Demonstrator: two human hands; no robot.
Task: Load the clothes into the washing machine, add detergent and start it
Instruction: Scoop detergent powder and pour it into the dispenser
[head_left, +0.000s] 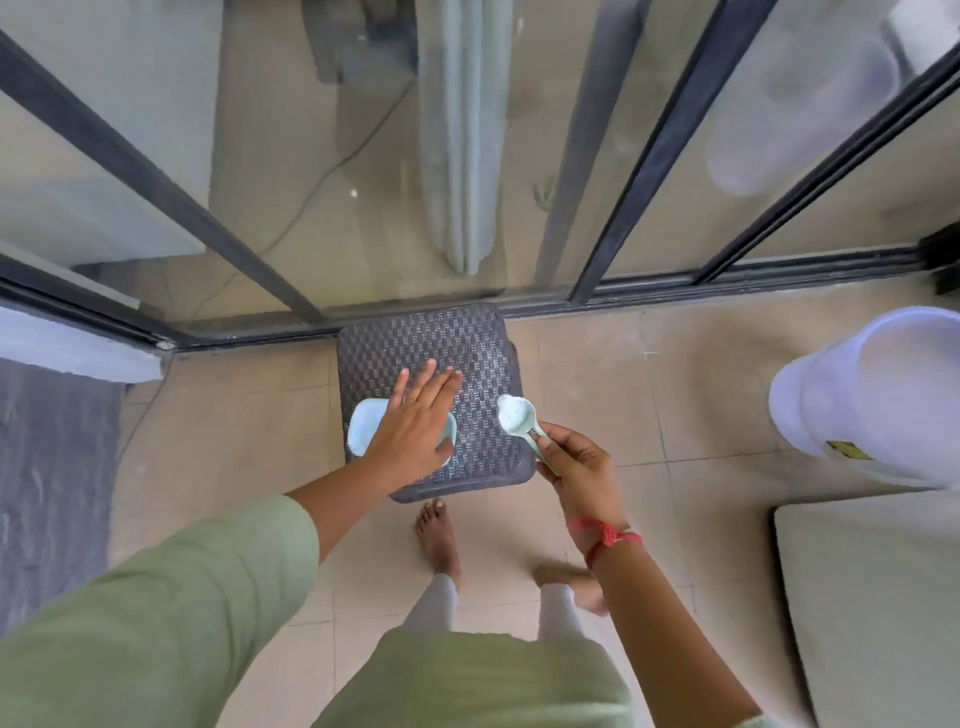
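A pale blue detergent box (363, 423) sits on the front left of a dark woven stool (467, 353). My left hand (415, 423) lies flat over the box with straight fingers, hiding most of its lid. My right hand (576, 462) pinches the handle of a pale green scoop (517, 415), heaped with white powder, held level over the stool's right side. A flat grey-white surface (872, 597), possibly the washing machine top, fills the lower right corner. No clothes are in view.
A white bucket (872, 395) stands on the tiled floor at the right. Glass sliding doors with dark frames (623, 296) run just behind the stool. A grey mat (52, 493) lies at the left. My bare feet (439, 535) stand just before the stool.
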